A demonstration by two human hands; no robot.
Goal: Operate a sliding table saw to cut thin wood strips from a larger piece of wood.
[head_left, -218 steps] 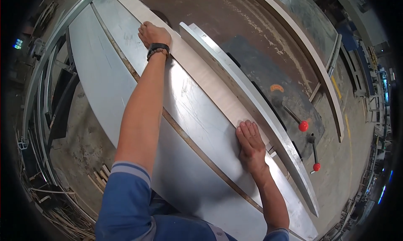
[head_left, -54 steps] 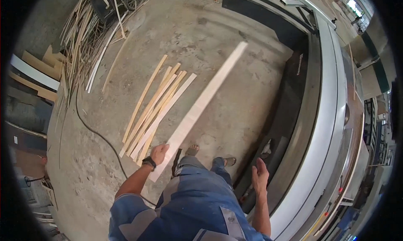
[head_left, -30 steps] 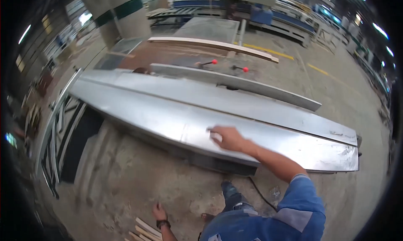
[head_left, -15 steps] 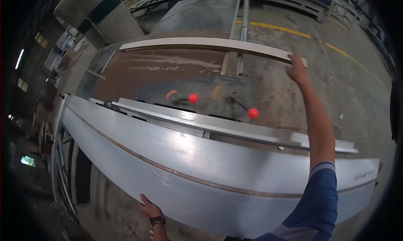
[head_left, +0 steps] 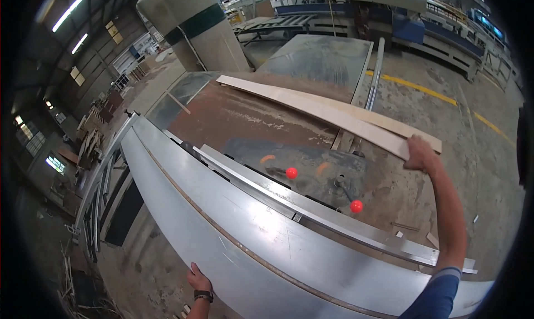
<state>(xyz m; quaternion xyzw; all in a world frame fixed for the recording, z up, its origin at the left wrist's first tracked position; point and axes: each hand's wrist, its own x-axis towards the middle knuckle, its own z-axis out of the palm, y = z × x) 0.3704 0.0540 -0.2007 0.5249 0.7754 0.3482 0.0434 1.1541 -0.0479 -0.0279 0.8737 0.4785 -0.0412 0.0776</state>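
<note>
A long pale wooden strip [head_left: 339, 115] lies aslant across the far side of the brown machine table [head_left: 239, 110]. My right hand [head_left: 421, 153] is closed on its right end. Behind it lies a second pale wooden strip [head_left: 384, 121]; the two fan apart towards the right. At lower left, my left hand [head_left: 199, 279] is beside the outer edge of the silver sliding table [head_left: 245, 213], its fingers partly apart and holding nothing visible. Whether it presses on that edge I cannot tell. A metal fence rail [head_left: 311, 216] runs between the sliding table and the brown surface.
Two levers with red ball knobs [head_left: 291, 173] stick up beyond the fence rail. Small wood offcuts [head_left: 433, 240] lie near its right end. A thick pillar [head_left: 194, 27] rises behind the table, and a metal rail [head_left: 376, 69] extends along its right side.
The view has tilted up and turned. The right end of the near strip has come towards me in my right hand, uncovering a second strip behind it. My left hand stays by the sliding table's edge.
</note>
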